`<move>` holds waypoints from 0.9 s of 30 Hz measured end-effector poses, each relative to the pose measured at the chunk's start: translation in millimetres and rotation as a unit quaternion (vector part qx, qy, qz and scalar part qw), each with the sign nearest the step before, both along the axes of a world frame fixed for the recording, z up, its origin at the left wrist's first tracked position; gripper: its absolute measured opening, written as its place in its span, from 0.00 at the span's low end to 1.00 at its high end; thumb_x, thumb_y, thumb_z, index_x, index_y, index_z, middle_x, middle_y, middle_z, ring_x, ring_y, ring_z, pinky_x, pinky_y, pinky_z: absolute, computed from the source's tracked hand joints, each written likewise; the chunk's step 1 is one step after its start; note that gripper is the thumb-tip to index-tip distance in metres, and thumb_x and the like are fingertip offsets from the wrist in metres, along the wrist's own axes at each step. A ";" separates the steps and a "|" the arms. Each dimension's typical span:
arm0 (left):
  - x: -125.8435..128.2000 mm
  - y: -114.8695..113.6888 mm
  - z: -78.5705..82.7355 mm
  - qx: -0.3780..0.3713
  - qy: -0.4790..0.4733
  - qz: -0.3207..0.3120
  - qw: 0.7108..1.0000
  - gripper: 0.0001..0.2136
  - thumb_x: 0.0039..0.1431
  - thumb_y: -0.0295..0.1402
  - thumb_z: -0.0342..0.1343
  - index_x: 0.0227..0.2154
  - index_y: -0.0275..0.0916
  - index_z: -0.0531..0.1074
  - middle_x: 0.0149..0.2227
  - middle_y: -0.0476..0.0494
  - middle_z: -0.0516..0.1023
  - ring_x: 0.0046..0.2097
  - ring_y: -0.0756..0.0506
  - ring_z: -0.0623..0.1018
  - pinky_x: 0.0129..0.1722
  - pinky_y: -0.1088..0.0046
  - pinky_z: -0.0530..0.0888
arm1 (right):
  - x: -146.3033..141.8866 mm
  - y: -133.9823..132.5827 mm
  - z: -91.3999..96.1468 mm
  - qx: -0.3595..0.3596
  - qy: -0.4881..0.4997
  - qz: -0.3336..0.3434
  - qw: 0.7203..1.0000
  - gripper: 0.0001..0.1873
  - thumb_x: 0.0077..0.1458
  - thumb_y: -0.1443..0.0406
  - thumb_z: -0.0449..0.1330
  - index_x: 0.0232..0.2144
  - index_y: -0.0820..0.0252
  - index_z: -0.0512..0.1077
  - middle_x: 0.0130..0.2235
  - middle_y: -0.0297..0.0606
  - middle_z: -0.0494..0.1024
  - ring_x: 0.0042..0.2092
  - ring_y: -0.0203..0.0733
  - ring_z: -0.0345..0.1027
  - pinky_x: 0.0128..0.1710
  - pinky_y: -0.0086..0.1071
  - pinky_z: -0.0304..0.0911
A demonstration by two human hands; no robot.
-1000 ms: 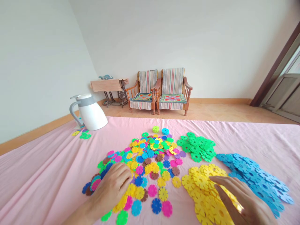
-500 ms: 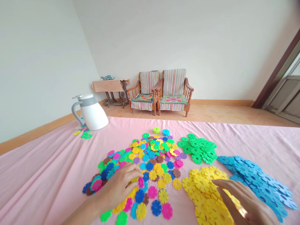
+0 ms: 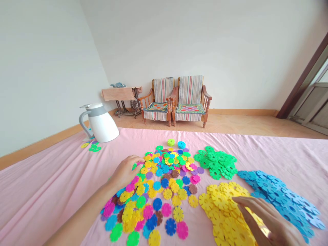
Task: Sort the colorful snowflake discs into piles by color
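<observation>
A heap of mixed-colour plastic snowflake discs [image 3: 164,177] lies in the middle of the pink cloth [image 3: 51,184]. My left hand [image 3: 126,171] reaches over its far left side, fingers curved down and resting on the discs. My right hand [image 3: 269,222] lies flat, fingers stretched out, on a pile of yellow discs [image 3: 225,212] at the near right. A green pile [image 3: 216,162] sits behind it and a blue pile [image 3: 279,194] to its right.
A white jug [image 3: 98,123] stands at the far left of the cloth, with a few loose discs [image 3: 92,147] beside it. Beyond the cloth are two wooden armchairs [image 3: 176,100], a small sewing table [image 3: 123,97] and a door frame [image 3: 304,78] at right.
My left hand has moved away from me, from the near left of the mixed heap to its far left side, and discs near it have been shifted. My right hand has barely moved.
</observation>
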State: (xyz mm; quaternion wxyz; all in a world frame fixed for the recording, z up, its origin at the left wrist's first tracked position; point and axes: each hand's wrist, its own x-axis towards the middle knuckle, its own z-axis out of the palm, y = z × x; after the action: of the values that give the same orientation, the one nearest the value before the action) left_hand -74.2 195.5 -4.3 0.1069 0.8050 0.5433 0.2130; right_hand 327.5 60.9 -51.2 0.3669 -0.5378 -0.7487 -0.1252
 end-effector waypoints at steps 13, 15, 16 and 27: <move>-1.3 -30.4 16.5 -0.183 0.008 -0.127 0.975 0.09 0.52 0.28 0.50 0.32 0.40 0.76 0.33 0.48 0.77 0.33 0.48 0.75 0.34 0.76 0.70 | 0.6 1.5 -4.0 0.007 -0.001 0.004 1.000 0.18 0.60 0.53 0.50 0.33 0.53 0.77 0.33 0.36 0.81 0.34 0.41 0.77 0.32 0.29 0.73; -3.5 -22.9 19.8 -0.170 -0.017 -0.106 0.980 0.10 0.53 0.30 0.50 0.32 0.40 0.76 0.32 0.49 0.78 0.33 0.48 0.76 0.34 0.77 0.70 | 0.9 1.3 -3.6 0.007 0.000 0.004 1.000 0.18 0.60 0.53 0.51 0.33 0.53 0.77 0.33 0.36 0.81 0.33 0.41 0.76 0.31 0.29 0.72; -4.8 -16.7 19.3 -0.154 -0.033 -0.094 0.983 0.10 0.54 0.31 0.50 0.32 0.39 0.76 0.32 0.49 0.79 0.34 0.48 0.76 0.35 0.76 0.70 | 1.2 1.3 -3.4 0.005 0.002 0.005 1.000 0.18 0.60 0.53 0.50 0.33 0.53 0.77 0.33 0.36 0.81 0.33 0.41 0.76 0.31 0.29 0.72; 8.5 41.9 -17.4 -0.091 -0.089 0.018 0.992 0.19 0.44 0.29 0.52 0.41 0.37 0.75 0.43 0.43 0.79 0.43 0.42 0.78 0.41 0.70 0.74 | 3.9 3.3 -6.6 -0.016 0.006 -0.003 1.000 0.20 0.60 0.53 0.49 0.32 0.53 0.77 0.33 0.36 0.82 0.33 0.41 0.77 0.32 0.30 0.73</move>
State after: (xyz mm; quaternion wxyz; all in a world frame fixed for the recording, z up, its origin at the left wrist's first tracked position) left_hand -65.7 237.4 -21.7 0.2236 0.7598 0.5632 0.2357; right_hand 331.4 64.2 -57.8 0.3623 -0.5464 -0.7469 -0.1114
